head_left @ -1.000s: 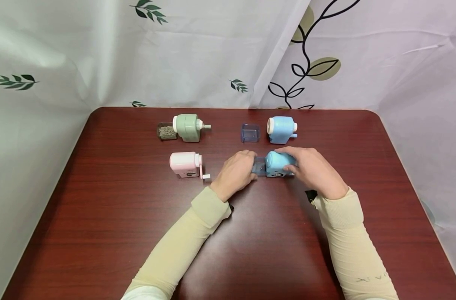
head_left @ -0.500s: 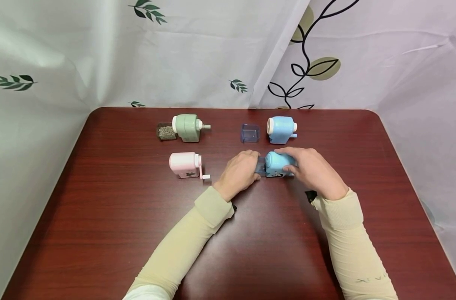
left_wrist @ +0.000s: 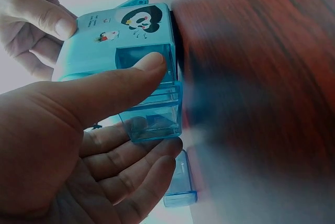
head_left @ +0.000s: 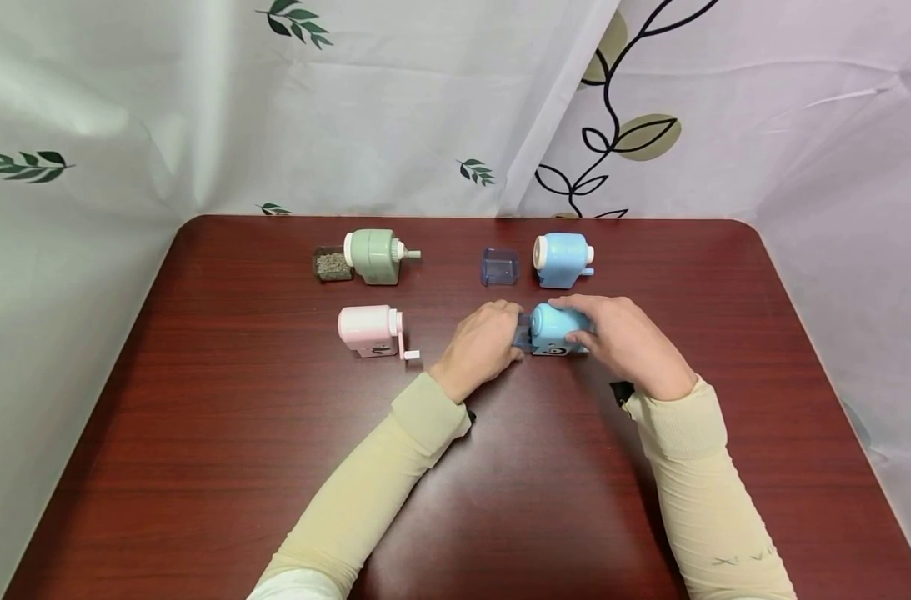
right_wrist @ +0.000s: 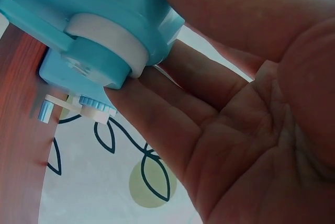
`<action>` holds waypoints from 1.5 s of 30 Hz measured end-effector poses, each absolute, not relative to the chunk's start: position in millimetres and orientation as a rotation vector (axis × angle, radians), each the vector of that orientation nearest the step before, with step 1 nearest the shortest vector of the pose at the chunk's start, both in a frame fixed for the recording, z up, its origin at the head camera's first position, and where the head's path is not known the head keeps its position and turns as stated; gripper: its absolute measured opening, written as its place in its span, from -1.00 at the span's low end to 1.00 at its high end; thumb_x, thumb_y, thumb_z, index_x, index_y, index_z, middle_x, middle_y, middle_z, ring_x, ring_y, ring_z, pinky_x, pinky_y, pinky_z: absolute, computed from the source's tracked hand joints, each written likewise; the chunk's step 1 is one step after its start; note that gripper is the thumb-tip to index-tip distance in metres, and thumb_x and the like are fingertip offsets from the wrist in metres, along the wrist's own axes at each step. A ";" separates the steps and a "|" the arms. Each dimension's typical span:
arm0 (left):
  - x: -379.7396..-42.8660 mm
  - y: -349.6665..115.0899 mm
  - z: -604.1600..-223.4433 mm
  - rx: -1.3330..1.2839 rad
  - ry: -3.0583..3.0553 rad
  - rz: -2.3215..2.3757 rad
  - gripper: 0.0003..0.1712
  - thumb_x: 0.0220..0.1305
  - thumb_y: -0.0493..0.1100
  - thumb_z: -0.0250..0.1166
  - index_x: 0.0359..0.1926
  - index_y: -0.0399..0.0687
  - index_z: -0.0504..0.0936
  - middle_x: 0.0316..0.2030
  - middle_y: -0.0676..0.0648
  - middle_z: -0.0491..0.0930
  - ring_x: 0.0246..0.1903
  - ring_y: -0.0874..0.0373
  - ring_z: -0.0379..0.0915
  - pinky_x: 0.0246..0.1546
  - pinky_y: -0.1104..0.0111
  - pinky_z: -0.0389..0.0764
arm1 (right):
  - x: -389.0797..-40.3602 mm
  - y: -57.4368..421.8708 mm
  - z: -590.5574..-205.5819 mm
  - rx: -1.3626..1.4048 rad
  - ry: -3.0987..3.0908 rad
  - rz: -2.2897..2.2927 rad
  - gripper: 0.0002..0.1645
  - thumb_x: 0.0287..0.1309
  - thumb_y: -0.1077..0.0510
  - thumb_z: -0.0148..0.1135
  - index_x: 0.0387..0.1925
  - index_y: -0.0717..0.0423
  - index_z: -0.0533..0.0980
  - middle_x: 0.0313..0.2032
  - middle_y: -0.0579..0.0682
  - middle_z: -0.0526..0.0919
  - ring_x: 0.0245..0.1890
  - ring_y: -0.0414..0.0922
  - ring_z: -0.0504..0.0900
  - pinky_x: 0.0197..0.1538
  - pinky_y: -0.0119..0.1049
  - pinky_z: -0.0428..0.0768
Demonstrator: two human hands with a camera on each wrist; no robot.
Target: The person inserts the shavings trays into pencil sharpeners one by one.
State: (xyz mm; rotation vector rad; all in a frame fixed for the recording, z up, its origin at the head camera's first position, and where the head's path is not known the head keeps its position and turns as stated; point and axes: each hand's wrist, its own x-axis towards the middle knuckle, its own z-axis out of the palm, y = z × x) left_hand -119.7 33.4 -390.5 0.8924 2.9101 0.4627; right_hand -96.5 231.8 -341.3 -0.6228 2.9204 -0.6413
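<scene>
Sharpener (head_left: 549, 329) crosswise, crank (right_wrist: 36, 25) apparently rightward

Upright blue sharpener (head_left: 551, 327), drawer (left_wrist: 157, 122) partly out

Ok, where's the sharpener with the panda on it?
In the head view, the panda sharpener is right of centre, between the left hand and right hand, in front of the other blue sharpener.
</scene>
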 end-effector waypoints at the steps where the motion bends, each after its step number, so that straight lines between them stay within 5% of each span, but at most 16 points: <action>1: -119.7 33.7 -390.7 0.894 2.910 0.458 -0.42 -0.01 -0.04 0.46 0.01 -0.18 0.52 -0.16 -0.05 0.54 -0.11 0.08 0.45 -0.08 0.29 0.50 | -96.5 231.8 -341.4 -0.623 2.919 -0.641 -0.46 0.00 0.32 0.34 0.09 0.07 0.52 -0.05 0.07 0.62 -0.22 -0.04 0.55 -0.16 -0.10 0.51; 45: -121.2 42.8 -392.0 0.892 2.913 0.497 -0.45 -0.07 -0.03 0.49 -0.07 -0.16 0.55 -0.22 -0.04 0.55 -0.16 0.07 0.45 -0.08 0.28 0.49 | -97.0 233.1 -343.5 -0.632 2.936 -0.646 -0.45 0.00 0.28 0.36 0.10 0.06 0.52 -0.02 0.08 0.61 -0.20 -0.04 0.57 -0.13 -0.08 0.51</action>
